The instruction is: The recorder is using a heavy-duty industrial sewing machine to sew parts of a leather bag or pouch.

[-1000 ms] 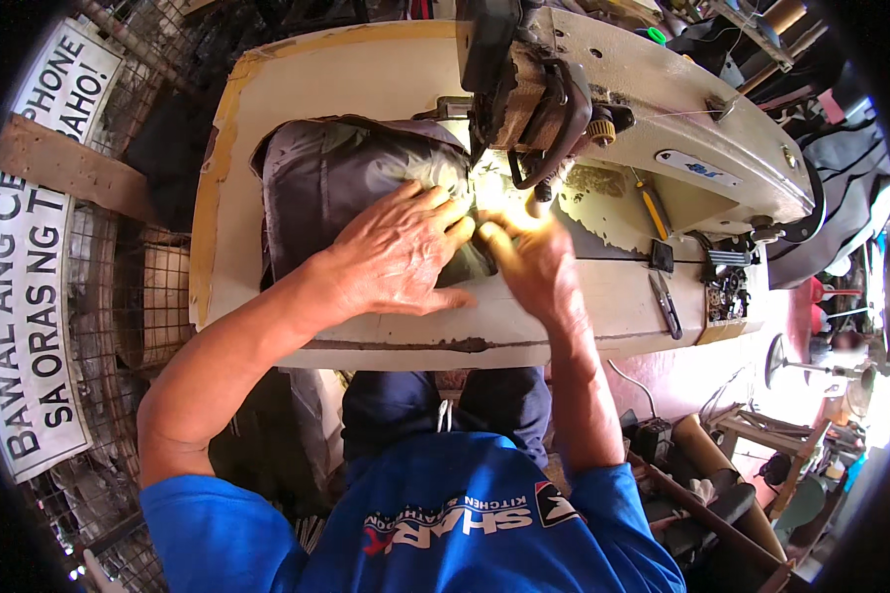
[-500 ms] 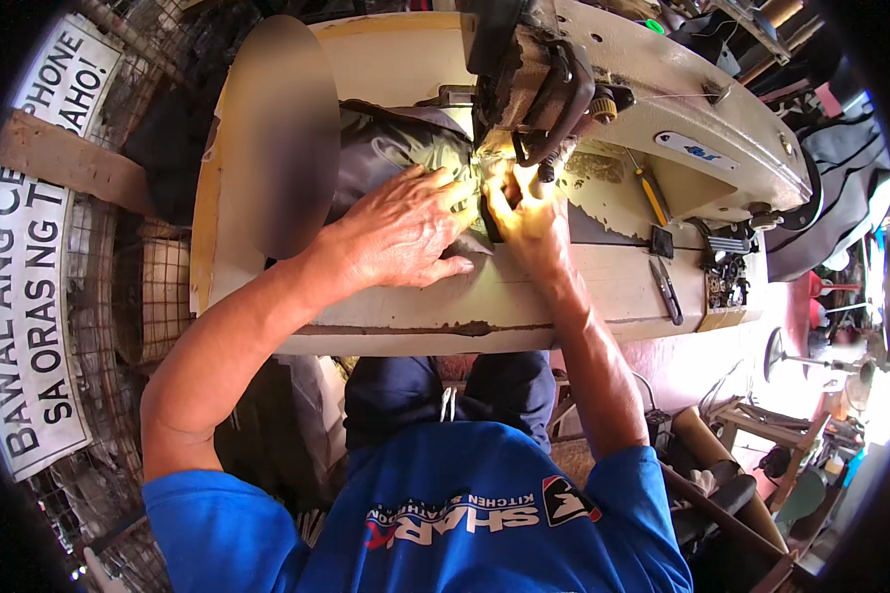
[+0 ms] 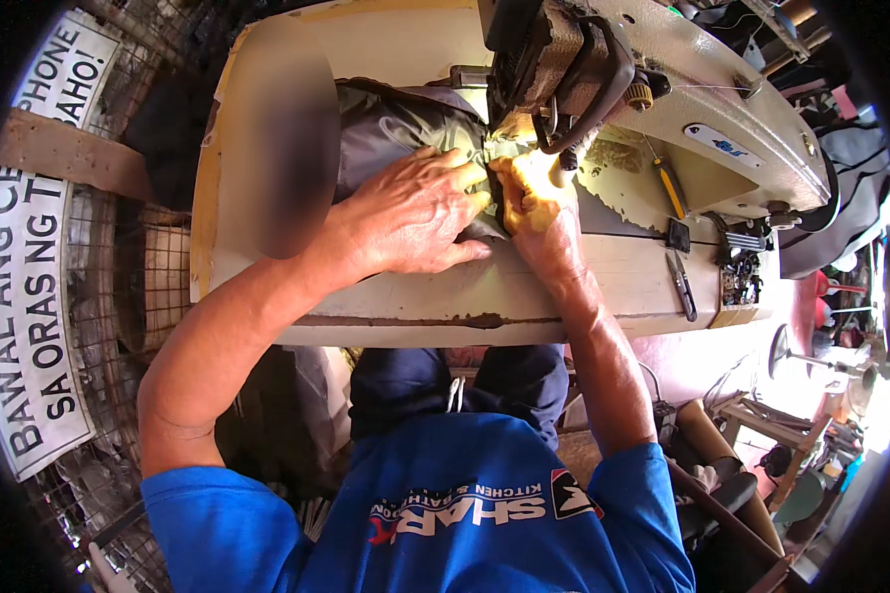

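Dark grey shiny fabric (image 3: 396, 124) lies on the worn cream table (image 3: 405, 296) of an industrial sewing machine, beside its head (image 3: 554, 74); a blur hides the fabric's left part. My left hand (image 3: 410, 217) rests on the fabric, fingers spread toward the brightly lit needle area. My right hand (image 3: 539, 212), fingers curled, grips the fabric's right edge just below the presser area, where glare and machine parts obscure the stitching point.
A yellow-handled screwdriver (image 3: 670, 193) and thread snips (image 3: 680, 287) lie right of my hands, near a metal mechanism (image 3: 740, 272). Wire mesh (image 3: 163, 296) with white signs (image 3: 25, 326) stands at left. A fan (image 3: 791, 356), wooden pieces and other clutter fill the right.
My right hand's fingers have curled in at the fabric's edge. My left hand has shifted slightly up the frame with the fabric. The whole table appears a little higher and further right in view.
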### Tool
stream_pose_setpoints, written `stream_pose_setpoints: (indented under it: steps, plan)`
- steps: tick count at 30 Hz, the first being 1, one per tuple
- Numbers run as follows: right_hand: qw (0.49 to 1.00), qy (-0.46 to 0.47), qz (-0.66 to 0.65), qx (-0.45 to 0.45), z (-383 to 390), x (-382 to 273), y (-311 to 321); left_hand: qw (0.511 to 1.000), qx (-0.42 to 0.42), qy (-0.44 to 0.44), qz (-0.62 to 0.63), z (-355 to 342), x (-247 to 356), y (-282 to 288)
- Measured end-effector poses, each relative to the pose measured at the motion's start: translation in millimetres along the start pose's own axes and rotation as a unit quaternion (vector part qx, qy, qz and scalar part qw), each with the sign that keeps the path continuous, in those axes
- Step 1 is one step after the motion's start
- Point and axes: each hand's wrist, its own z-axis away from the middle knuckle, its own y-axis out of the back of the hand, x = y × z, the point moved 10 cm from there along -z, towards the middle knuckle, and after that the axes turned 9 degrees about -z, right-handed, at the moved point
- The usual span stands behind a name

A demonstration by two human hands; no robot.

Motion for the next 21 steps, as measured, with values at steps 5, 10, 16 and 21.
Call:
stream_pose_setpoints:
  steps: [5,10,16,21]
  plan:
    - [0.999,0.014,0.043,-0.011,-3.3,17.5,4.1,0.999,-0.03,-0.004,0.014,-3.8,-3.2,-7.6]
    - [0.993,0.08,0.072,-0.052,-13.3,9.4,14.2,0.998,-0.049,-0.024,0.033,-7.4,-7.1,-6.1]
    - [0.992,0.098,0.042,-0.061,42.9,-67.1,22.1,0.974,-0.171,0.054,0.137,-20.4,-38.2,-8.7]
    - [0.966,0.144,0.095,-0.19,33.2,-80.1,-12.3,0.976,-0.104,0.069,0.18,-29.4,-49.6,14.3]
